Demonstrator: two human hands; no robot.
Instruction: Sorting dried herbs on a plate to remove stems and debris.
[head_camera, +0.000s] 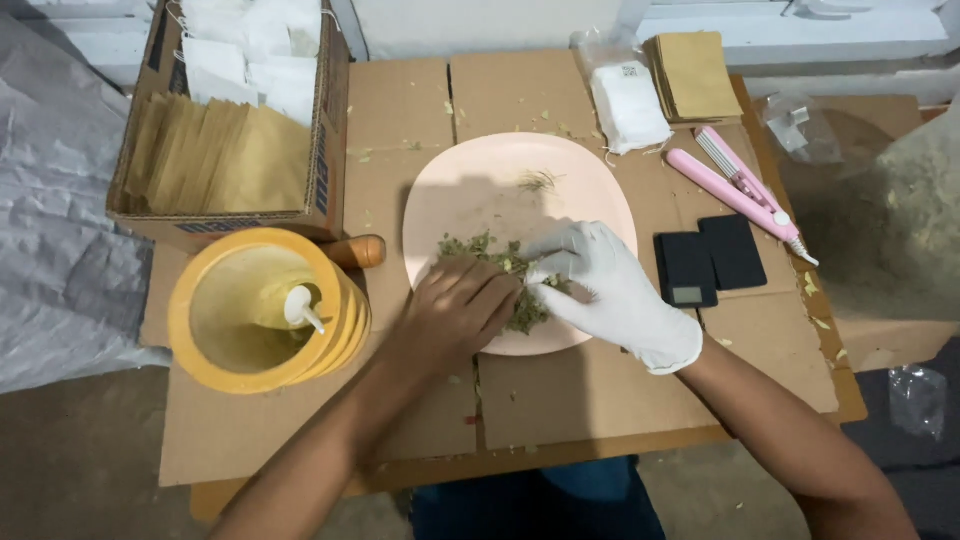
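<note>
Both hands meet over the pink plate (470, 180), the bare left hand (455, 315) in a loosely closed grip on the dried green herbs (490, 250), the gloved right hand (610, 285) pinching bits beside it, apparently sorting them.

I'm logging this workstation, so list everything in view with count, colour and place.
plate: one, pale pink, table centre
dried herbs: one pile, green, on plate's near side
bucket: one, yellow, left, white scoop inside
cardboard box: one, brown, far left, holding tan and white sachets
wooden handle: one, brown, between box and plate
white bags: one pack, far right of plate
tan envelopes: one stack, far right
sealer: one, pink, right
scale: one, black, right
left hand: bare, in herbs
right hand: white glove, fingers in herbs
</note>
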